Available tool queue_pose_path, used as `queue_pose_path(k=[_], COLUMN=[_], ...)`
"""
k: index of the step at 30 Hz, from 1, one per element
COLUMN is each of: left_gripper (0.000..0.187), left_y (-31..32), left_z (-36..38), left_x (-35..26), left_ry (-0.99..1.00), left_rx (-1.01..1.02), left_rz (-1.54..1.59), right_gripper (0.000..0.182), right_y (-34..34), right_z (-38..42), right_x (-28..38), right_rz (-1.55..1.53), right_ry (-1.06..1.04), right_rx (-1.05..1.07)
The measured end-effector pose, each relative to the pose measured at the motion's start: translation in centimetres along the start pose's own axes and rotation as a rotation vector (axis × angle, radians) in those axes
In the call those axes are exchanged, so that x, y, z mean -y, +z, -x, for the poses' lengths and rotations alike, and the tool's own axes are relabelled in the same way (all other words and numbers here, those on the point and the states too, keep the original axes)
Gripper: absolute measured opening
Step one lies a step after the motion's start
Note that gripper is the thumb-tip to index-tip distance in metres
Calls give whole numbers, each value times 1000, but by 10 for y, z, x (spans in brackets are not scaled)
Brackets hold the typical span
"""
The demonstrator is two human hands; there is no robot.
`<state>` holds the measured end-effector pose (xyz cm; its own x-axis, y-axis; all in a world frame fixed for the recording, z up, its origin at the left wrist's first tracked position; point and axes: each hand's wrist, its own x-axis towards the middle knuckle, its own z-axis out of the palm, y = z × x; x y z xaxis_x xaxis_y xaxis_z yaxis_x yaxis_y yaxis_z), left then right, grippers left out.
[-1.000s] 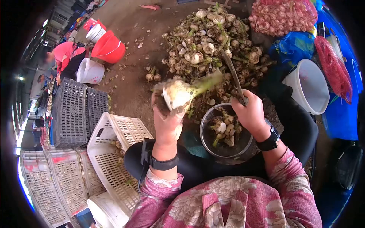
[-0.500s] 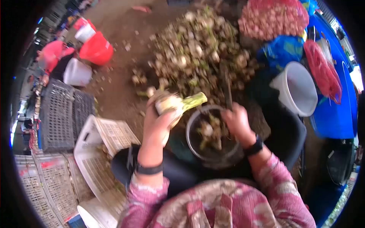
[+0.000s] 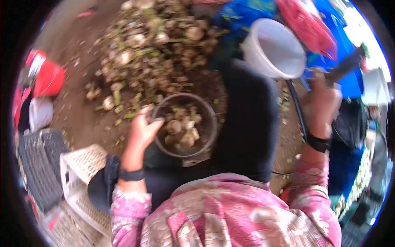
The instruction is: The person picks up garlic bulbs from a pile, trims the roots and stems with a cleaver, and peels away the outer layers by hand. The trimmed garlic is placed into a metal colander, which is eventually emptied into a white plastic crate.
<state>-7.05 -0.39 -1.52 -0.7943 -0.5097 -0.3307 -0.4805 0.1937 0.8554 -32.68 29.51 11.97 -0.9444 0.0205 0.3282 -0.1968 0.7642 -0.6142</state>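
Observation:
At the left rim of a round bucket between my legs is my left hand, its thumb and fingers apart. The thumb reaches over the rim; whether the fingers press on it is hard to tell. Several garlic bulbs lie inside the bucket. Far to the right, my blurred right hand is closed on the handle of a knife. Its broad dark blade points up and to the right. A large heap of garlic with green stalks lies on the ground beyond the bucket.
A white bucket stands beyond my right knee. Behind it are a blue bag and a red net bag. At left are a pale crate, a dark crate and a red bucket.
The garlic bulb with its stalk has left my left hand, which is now at the bucket rim. My right hand has swung far right with the knife. The view has turned right.

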Motion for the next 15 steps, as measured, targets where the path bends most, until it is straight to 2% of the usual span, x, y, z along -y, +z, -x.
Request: queue_pose_path(k=[1,2,3,4,5,8,10,14,15], left_gripper=[50,50,45,41,37,36,36,36,38], left_y=[0,-3,-3,-4,1,2,-1,-1,0], left_z=[-4,-4,1,2,9,11,12,6,6], left_x=[17,17,19,29,4,-2,2,7,4], left_ry=[-67,-151,-102,13,-23,-50,-95,-176,-285], left_rx=[12,74,52,78,30,12,5,15,51], left_rz=[97,98,29,-126,-373,-300,-308,-446,-351], right_gripper=[19,15,14,16,18,18,22,28,30], right_y=[-1,18,44,67,74,106,118,143,150], right_z=[12,20,35,58,79,131,149,163,165], right_x=[-10,-53,-97,-137,-137,-173,-183,-192,-192], right_rz=[48,163,-63,267,230,252,221,163,111], right_ry=[51,-143,140,-93,162,244,277,186,162], right_rx=[164,149,235,273,445,562,647,775,773])
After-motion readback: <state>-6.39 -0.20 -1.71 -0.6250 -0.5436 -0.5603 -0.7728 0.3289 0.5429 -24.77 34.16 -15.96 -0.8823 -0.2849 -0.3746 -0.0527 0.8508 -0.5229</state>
